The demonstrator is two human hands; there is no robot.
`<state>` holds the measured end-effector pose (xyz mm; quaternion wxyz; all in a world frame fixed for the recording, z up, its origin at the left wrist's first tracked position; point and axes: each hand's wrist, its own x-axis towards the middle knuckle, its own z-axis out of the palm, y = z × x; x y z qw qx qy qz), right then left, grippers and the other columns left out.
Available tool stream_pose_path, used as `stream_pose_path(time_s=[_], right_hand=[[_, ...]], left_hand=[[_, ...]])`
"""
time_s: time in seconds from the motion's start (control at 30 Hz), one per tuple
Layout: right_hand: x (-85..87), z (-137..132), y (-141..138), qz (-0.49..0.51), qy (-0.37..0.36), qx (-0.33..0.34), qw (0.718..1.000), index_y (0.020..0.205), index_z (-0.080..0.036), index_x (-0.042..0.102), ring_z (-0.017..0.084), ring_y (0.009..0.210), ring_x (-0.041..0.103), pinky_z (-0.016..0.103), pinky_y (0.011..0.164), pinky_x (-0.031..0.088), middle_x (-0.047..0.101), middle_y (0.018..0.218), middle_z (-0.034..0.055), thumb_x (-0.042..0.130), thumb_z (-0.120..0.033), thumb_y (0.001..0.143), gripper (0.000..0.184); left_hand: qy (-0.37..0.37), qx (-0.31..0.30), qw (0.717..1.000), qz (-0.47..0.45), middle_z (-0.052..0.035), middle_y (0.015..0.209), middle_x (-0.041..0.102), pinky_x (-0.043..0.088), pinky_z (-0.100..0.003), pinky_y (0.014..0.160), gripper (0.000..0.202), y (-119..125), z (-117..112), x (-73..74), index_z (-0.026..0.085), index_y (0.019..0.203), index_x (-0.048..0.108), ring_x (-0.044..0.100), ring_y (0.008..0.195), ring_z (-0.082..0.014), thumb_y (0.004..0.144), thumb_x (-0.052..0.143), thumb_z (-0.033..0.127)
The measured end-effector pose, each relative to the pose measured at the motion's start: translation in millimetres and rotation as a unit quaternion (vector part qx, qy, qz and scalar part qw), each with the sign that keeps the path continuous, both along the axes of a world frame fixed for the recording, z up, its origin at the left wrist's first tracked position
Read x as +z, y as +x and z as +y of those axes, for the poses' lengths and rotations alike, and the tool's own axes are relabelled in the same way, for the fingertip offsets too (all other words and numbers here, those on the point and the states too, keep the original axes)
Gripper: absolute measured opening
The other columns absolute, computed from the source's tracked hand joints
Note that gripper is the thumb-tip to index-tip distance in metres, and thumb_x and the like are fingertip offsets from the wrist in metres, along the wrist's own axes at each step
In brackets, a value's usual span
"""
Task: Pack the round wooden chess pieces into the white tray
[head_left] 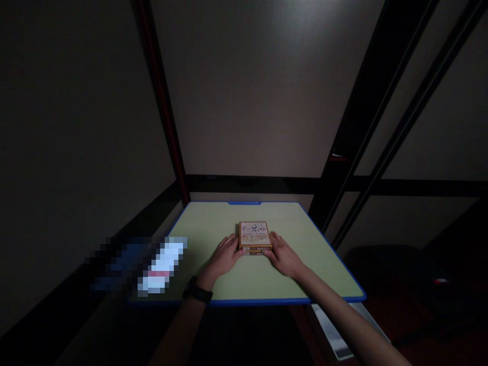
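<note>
A small orange-brown box (254,236) with a printed lid lies flat in the middle of a pale green table with a blue rim (335,249). My left hand (224,256) rests against the box's left side, fingers stretched forward and touching it. My right hand (282,254) lies against the box's right side in the same way, fingers extended along it. Both hands press the box between them from the sides. A dark watch sits on my left wrist (197,291).
A blurred-out white and dark patch (152,267) lies at the table's left edge. Dark frame bars (354,152) rise behind and to the right of the table. Plain walls surround the dim space. A white strip (331,330) hangs below the table's front right.
</note>
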<state>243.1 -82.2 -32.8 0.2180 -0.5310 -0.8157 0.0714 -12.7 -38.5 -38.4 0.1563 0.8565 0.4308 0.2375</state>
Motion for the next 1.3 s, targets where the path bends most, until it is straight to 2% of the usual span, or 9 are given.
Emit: stream_pose_path(time_s=[0.2,0.37,0.57,0.83,1.0,1.07,1.13,1.23,1.3], right_hand=[[-2.7,1.3,2.7,0.005,-0.001,0.008,1.000,0.149,-0.010,0.041,0.035,0.147,0.029,0.056,0.119,0.027,0.044,0.152,0.0197,0.040,-0.049,0.100,0.063],[3.6,-1.9,1.7,0.010,0.001,0.025,1.000,0.149,-0.011,0.041,0.035,0.147,0.029,0.056,0.120,0.026,0.044,0.152,0.0182,0.040,-0.047,0.100,0.061],[5.0,-3.6,0.3,0.022,-0.011,0.030,0.999,0.148,-0.012,0.043,0.034,0.147,0.028,0.056,0.120,0.024,0.045,0.152,0.0180,0.042,-0.047,0.099,0.060],[12.0,-11.9,2.9,0.079,-0.036,0.060,0.994,0.146,-0.016,0.047,0.033,0.148,0.028,0.055,0.121,0.023,0.045,0.153,0.0143,0.047,-0.051,0.096,0.060],[27.2,-6.6,20.8,0.261,-0.127,-0.011,0.957,0.135,-0.012,0.059,0.038,0.131,0.052,0.051,0.107,0.044,0.057,0.141,0.0196,0.064,-0.069,0.078,0.081],[33.3,-1.3,24.2,0.323,-0.139,-0.068,0.934,0.119,-0.010,0.068,0.035,0.112,0.065,0.045,0.094,0.053,0.069,0.123,0.0198,0.059,-0.073,0.079,0.075],[38.7,4.8,21.9,0.342,-0.150,-0.124,0.919,0.099,-0.010,0.072,0.030,0.089,0.071,0.039,0.079,0.056,0.076,0.099,0.0186,0.051,-0.075,0.083,0.071],[44.8,13.4,10.0,0.300,-0.175,-0.180,0.920,0.082,-0.010,0.070,0.023,0.063,0.068,0.034,0.064,0.053,0.074,0.074,0.0161,0.036,-0.075,0.089,0.074],[47.7,18.7,0.4,0.234,-0.180,-0.197,0.935,0.075,-0.012,0.068,0.023,0.060,0.067,0.033,0.063,0.050,0.071,0.066,0.0155,0.026,-0.072,0.094,0.075]], left_hand=[[-0.012,0.010,0.998,-0.067,-0.0084,0.134,0.063,0.044,-0.038,0.110,0.049,1.9,-9.8,17.4,0.024,0.128,0.062,0.056,0.125,-0.0258,0.082,0.068,0.037],[-0.033,0.060,0.995,-0.078,-0.0102,0.131,0.064,0.044,-0.038,0.109,0.048,2.8,-11.9,20.1,0.020,0.122,0.065,0.058,0.124,-0.0270,0.077,0.073,0.038],[-0.051,-0.006,0.991,-0.120,-0.0077,0.140,0.059,0.043,-0.038,0.111,0.057,0.6,-11.5,19.2,0.024,0.133,0.056,0.057,0.125,-0.0238,0.078,0.071,0.031],[-0.041,-0.016,0.995,-0.090,-0.0106,0.140,0.059,0.040,-0.041,0.114,0.066,-0.2,-16.8,25.3,0.021,0.134,0.056,0.054,0.129,-0.0283,0.071,0.076,0.029],[-0.092,0.004,0.989,-0.114,-0.0090,0.143,0.057,0.042,-0.039,0.112,0.069,-3.0,-20.3,35.6,0.019,0.138,0.053,0.053,0.131,-0.0274,0.071,0.068,0.021],[-0.112,0.033,0.983,-0.139,-0.0070,0.142,0.059,0.047,-0.035,0.106,0.065,-3.5,-21.8,41.7,0.020,0.138,0.053,0.057,0.127,-0.0240,0.074,0.059,0.016],[-0.105,0.114,0.980,-0.127,-0.0067,0.132,0.066,0.050,-0.032,0.099,0.054,-2.8,-23.5,47.8,0.019,0.129,0.060,0.062,0.117,-0.0213,0.076,0.052,0.011],[-0.076,0.227,0.971,-0.025,-0.0066,0.102,0.076,0.051,-0.029,0.086,0.033,-0.5,-26.8,54.8,0.019,0.098,0.071,0.069,0.096,-0.0192,0.081,0.045,0.010],[-0.065,0.250,0.964,0.062,-0.0066,0.091,0.077,0.050,-0.028,0.078,0.031,1.2,-29.5,56.7,0.020,0.085,0.073,0.070,0.088,-0.0201,0.084,0.043,0.013]])
